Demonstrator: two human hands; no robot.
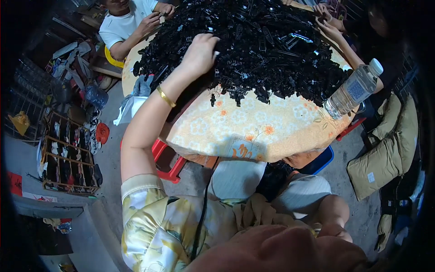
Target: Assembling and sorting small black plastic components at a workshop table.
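Wooden rack (70,154) with shoes, at far left; beside it, a clear jug (96,97) on the floor. Next, a co-worker (127,29) in a white shirt sits at the table's far left. A red stool (170,168) stands under the near edge. The person's left hand (199,53), back upward, rests at the near left of the pile (258,50) of small black parts, fingers curled; whether it holds one cannot be told. The pile covers the far part of the floral tablecloth (199,122). At right, another co-worker's hand (329,31) lies near the pile's edge. The right hand (337,232) is low, away from the pile and partly hidden; its grip cannot be told. A capped bottle (355,88) stands on the cloth, with tan sacks (378,165) beyond.
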